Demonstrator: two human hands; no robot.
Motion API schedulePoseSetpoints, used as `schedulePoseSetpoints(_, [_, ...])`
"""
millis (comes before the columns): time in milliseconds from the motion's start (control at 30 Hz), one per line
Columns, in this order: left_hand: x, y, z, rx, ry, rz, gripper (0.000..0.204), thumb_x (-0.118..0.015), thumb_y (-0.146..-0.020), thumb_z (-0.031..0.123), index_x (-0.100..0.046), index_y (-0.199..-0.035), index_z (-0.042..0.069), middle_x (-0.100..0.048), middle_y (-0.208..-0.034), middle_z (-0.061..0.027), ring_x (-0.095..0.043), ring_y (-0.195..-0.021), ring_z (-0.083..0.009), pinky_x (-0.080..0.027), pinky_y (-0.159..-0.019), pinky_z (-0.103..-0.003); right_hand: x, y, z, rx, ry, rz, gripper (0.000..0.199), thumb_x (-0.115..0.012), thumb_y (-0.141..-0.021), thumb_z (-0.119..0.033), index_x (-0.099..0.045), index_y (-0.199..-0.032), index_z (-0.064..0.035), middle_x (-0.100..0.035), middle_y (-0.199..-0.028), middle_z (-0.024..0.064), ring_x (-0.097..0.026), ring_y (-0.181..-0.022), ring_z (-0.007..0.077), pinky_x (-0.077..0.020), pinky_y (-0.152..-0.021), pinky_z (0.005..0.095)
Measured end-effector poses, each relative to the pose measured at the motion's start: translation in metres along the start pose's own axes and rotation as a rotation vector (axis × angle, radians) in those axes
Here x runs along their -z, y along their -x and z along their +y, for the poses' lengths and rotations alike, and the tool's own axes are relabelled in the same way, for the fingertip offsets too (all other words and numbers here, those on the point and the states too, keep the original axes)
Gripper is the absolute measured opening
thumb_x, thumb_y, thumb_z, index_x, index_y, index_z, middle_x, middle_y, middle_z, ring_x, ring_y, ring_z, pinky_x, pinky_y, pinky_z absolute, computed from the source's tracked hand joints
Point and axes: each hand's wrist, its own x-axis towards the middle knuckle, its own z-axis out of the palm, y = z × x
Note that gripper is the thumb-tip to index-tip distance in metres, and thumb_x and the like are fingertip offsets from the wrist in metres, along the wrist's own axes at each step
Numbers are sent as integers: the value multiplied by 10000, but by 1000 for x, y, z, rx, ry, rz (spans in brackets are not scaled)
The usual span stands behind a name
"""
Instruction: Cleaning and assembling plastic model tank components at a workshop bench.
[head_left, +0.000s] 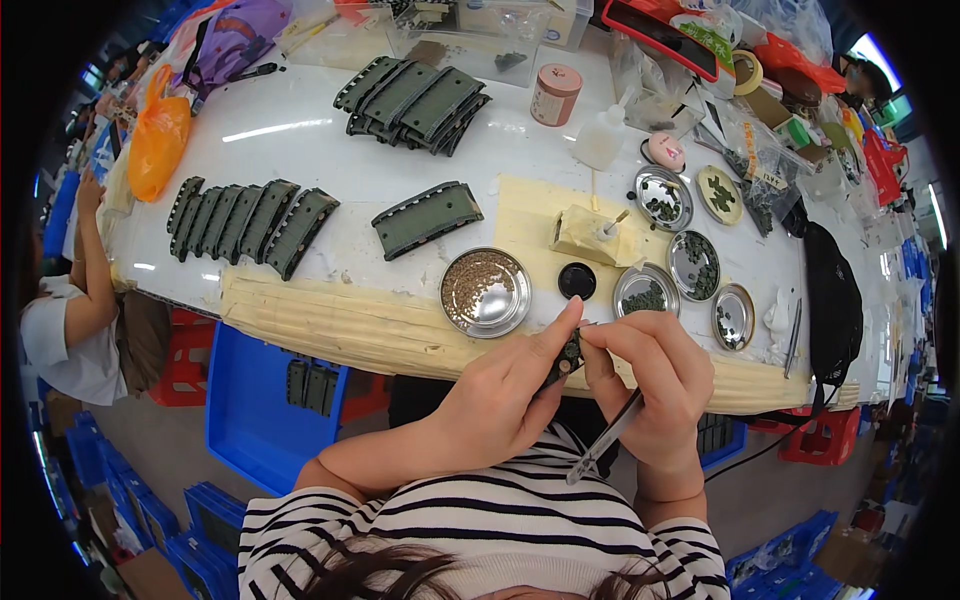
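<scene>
My left hand [492, 395] pinches a small dark green moulded part [567, 360] between thumb and fingers at the table's near edge. My right hand [655, 385] is closed round metal tweezers [603, 442], whose back end slants down toward my chest. Its fingertips meet the dark part; the tweezer tips are too small to make out. Just beyond my hands lie a round black cap [577, 281], a metal dish of tiny brown pieces [486, 292] and a dish of small green pieces [643, 294]. Behind them, a thin stick stands in a tape-wrapped block [592, 235].
Curved green panels lie in a row [250, 222], in a stack [415, 103], and singly [427, 220]. More small dishes [693, 265] stand at right, near a white squeeze bottle [601, 138] and pink tin [556, 95]. A blue bin [270, 410] sits below left; another person [75, 320] is farther left.
</scene>
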Motion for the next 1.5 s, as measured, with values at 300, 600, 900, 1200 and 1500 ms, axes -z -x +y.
schedulePoseSetpoints(300, [0,1,-1,2,6,-7,733,-593,-782,-75,-277,-1443,-74,-532,-755,-136,-521,-662,-277,-457,-631,-356,2,3,0,16,12,-32,236,-739,-670,1,-658,-892,-2,-613,-777,87,-597,-598,227,-456,-499,305])
schedulePoseSetpoints(600, [1,3,-1,-15,-59,-28,757,-604,-771,-60,-264,-1447,-76,-491,-717,-116,-497,-644,-259,-451,-612,-362,3,3,-2,18,-7,-53,256,-781,-658,-37,-667,-885,-14,-621,-768,87,-597,-584,216,-452,-481,304])
schedulePoseSetpoints(900, [-1,2,-5,-17,-26,-8,771,-609,-759,-76,-267,-1450,-73,-501,-722,-112,-497,-641,-253,-450,-608,-351,-1,2,2,22,-47,-23,257,-791,-673,-60,-664,-893,-25,-625,-772,82,-605,-602,213,-455,-482,299])
schedulePoseSetpoints(1200, [-2,2,-8,-23,3,14,774,-608,-750,-92,-277,-1449,-67,-524,-746,-119,-505,-641,-252,-456,-611,-354,-3,3,1,9,-58,-5,257,-797,-671,-60,-663,-887,-27,-625,-774,79,-613,-628,215,-467,-499,295])
schedulePoseSetpoints(1500, [-2,2,-8,-35,6,26,762,-604,-749,-98,-284,-1440,-80,-604,-902,-153,-532,-671,-262,-474,-638,-354,-4,2,-1,9,-67,-15,257,-792,-672,-51,-659,-891,-22,-625,-787,86,-615,-628,215,-468,-499,296])
